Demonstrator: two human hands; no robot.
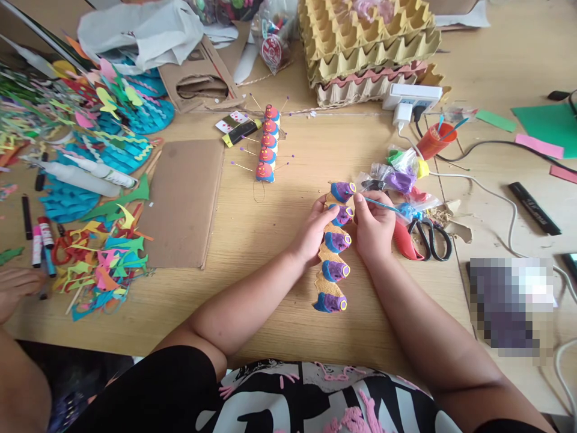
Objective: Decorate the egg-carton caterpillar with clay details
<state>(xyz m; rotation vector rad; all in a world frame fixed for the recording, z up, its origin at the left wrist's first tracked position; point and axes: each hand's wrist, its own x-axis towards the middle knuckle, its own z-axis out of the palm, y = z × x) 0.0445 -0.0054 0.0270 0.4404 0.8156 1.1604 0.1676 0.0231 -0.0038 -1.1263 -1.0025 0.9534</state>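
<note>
My left hand is closed on an egg-carton strip, its thumb resting near the second bump from the far end. Purple and blue clay covers the strip's bumps, and each has a yellow ring on its right side. My right hand pinches a thin blue stick, whose tip is at the farthest bump. Farther off lies a second egg-carton strip, with red and blue clay, drawn smiling faces and purple-tipped sticks poking out both sides. Scissors with black handles lie right of my right hand.
Stacked egg trays stand at the back beside a power strip. Clay packets and an orange cup are on the right. Left are cardboard, paper scraps and another person's hand. Cables cross the right side.
</note>
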